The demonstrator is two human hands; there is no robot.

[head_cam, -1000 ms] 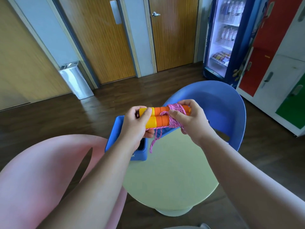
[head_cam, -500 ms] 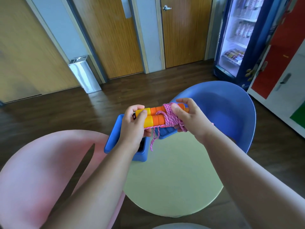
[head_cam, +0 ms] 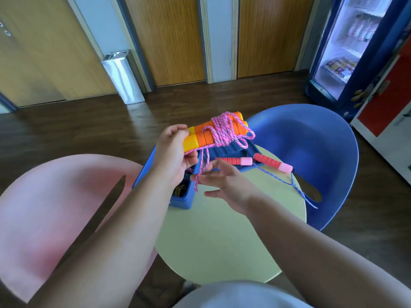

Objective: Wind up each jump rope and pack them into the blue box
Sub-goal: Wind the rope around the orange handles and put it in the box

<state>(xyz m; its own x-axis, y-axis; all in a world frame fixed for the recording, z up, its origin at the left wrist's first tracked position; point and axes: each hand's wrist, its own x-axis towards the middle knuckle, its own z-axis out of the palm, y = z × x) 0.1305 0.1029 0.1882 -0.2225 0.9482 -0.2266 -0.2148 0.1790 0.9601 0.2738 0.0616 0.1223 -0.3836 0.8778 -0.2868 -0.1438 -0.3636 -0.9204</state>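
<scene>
L hand point(head_cam: 175, 156) grips orange-yellow handles point(head_cam: 206, 135) at yellow end, axis running away-right. Loose pink rope tail point(head_cam: 201, 172) hangs below, just beside R hand point(head_cam: 226, 185): fingers spread, empty.

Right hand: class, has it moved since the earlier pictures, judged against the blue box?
Yes. The right hand has left the orange handles and dropped towards the person; it is now open beside the blue box.

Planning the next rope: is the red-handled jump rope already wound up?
No, the red-handled jump rope lies unwound, its blue cord trailing loose across the table.
</scene>
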